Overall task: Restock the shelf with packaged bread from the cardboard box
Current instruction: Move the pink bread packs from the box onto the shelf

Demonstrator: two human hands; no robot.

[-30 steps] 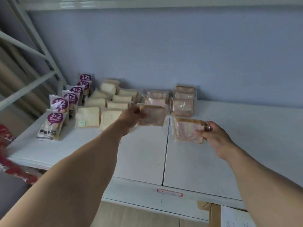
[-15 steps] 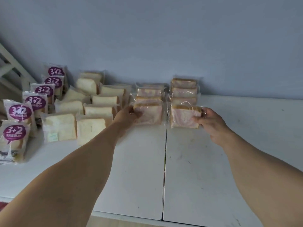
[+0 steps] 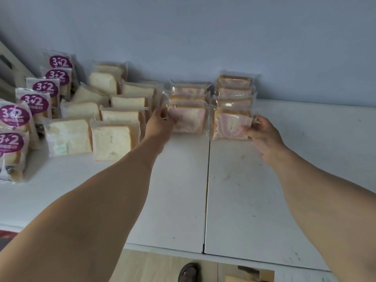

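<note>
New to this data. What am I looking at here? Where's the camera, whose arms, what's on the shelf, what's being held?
There is no robot: a person wears one wide-angle camera on the head, looking forward and down, so both arms reach in from the bottom of the picture.

The left hand grips a pink-swirl bread pack at the front of one row. The right hand grips a second swirl pack at the front of the neighbouring row. Both packs stand on the white shelf, with similar packs lined up behind them toward the wall.

To the left stand rows of plain white bread packs, and farthest left a row of packs with purple 3+2 labels. A corner of the cardboard box shows at the bottom edge.
</note>
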